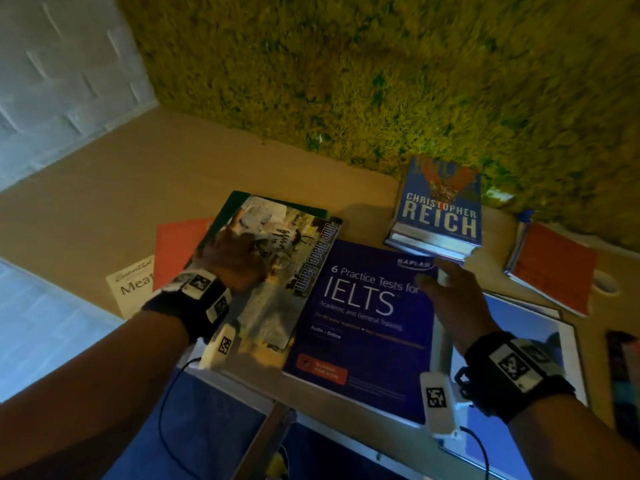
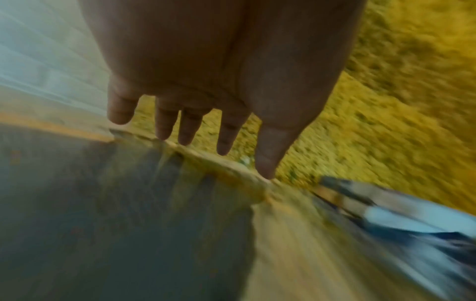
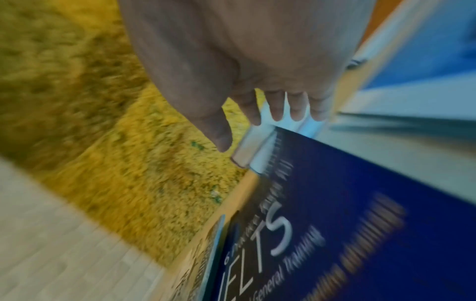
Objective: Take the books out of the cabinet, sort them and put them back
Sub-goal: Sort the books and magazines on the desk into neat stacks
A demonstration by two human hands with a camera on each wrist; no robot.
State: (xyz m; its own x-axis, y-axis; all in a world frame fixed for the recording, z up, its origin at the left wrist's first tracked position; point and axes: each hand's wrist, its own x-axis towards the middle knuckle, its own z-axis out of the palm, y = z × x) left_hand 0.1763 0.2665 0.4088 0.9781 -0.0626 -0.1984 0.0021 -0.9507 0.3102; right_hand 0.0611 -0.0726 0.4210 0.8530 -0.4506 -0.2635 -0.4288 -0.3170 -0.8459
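Note:
Several books lie on a wooden top. My left hand rests flat on a picture-cover book, which lies on a green book. In the left wrist view the left hand has straight fingers over that book's blurred dark cover. A purple IELTS book lies in the middle. My right hand hovers open at its upper right corner, holding nothing. The right wrist view shows the right hand with straight fingers above the IELTS book.
A stack topped by a blue Christopher Reich book sits behind the IELTS book. A red book and a white one lie at the left, an orange book at the right. A green moss wall stands behind.

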